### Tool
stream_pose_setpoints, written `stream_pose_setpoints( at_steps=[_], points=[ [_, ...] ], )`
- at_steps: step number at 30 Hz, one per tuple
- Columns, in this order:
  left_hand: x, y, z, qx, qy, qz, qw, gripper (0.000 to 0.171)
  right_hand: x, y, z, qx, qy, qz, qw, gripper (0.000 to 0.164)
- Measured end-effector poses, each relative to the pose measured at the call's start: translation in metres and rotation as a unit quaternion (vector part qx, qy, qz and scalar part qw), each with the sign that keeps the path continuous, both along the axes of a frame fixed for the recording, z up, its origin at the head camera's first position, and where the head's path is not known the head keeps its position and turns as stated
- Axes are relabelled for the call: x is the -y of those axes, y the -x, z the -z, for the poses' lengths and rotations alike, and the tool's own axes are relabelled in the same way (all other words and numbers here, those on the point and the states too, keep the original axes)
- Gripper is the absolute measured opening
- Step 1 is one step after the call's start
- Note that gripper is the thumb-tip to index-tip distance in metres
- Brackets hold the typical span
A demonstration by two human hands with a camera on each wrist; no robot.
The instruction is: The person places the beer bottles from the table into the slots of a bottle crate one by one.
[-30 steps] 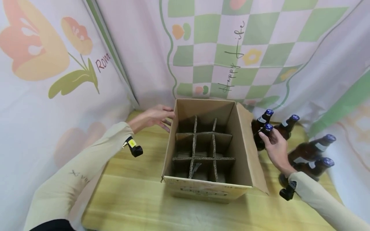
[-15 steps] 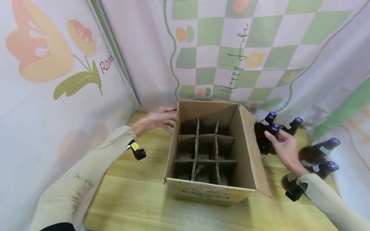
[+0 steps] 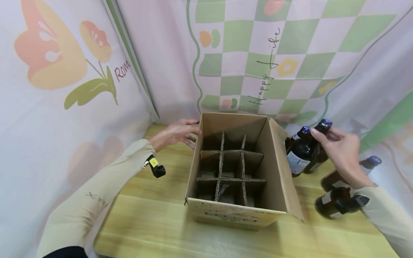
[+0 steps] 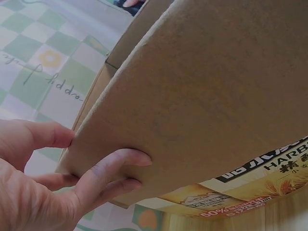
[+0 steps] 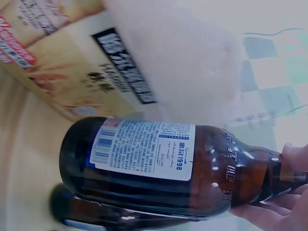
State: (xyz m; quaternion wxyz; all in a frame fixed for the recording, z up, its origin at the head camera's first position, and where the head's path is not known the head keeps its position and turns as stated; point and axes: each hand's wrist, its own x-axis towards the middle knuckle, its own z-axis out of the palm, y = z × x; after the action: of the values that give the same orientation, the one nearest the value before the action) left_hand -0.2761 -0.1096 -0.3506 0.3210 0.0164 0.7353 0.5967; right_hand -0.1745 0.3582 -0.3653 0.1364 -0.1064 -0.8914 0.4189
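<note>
In the head view my right hand (image 3: 343, 152) pinches a brown beer bottle (image 3: 298, 161) by its neck, just right of the cardboard box (image 3: 222, 215). The bottle tilts, its blue cap on top. In the right wrist view the bottle (image 5: 211, 168) shows a white printed label, and part of my right hand (image 5: 284, 202) is seen at its neck. My left hand (image 3: 175, 134) touches the box's left side near the back corner. In the left wrist view the left hand's fingers (image 4: 120, 159) lie against the outer cardboard wall (image 4: 202, 91).
Cardboard dividers (image 3: 232, 179) split the box inside into several cells. Its right flap (image 3: 285, 168) leans outward. More capped bottles stand behind the held one; two others, one a brown bottle (image 3: 330, 202), stand beneath my right forearm. Patterned curtains (image 3: 238, 43) enclose the wooden table (image 3: 151, 215).
My right hand has raised the beer bottle by its neck and moved right and slightly up, so its label now shows. The left hand stays at the box.
</note>
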Motion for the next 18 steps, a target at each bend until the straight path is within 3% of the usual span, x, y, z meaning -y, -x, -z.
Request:
stream_pose_setpoints(
  at_steps=[4,11,18],
  points=[
    [0.000,0.000,0.001,-0.005,-0.001,0.001,1.0000,0.080,-0.002,0.003,-0.020,-0.016,0.013,0.000,1.000,0.065],
    [0.001,-0.001,0.003,-0.008,-0.005,0.007,0.9999,0.079,0.003,0.007,-0.054,-0.104,0.063,0.016,0.992,0.029],
    [0.002,0.000,0.001,-0.007,-0.003,0.008,0.9999,0.079,0.012,0.018,-0.079,-0.127,0.126,0.014,0.984,0.025]
  ],
)
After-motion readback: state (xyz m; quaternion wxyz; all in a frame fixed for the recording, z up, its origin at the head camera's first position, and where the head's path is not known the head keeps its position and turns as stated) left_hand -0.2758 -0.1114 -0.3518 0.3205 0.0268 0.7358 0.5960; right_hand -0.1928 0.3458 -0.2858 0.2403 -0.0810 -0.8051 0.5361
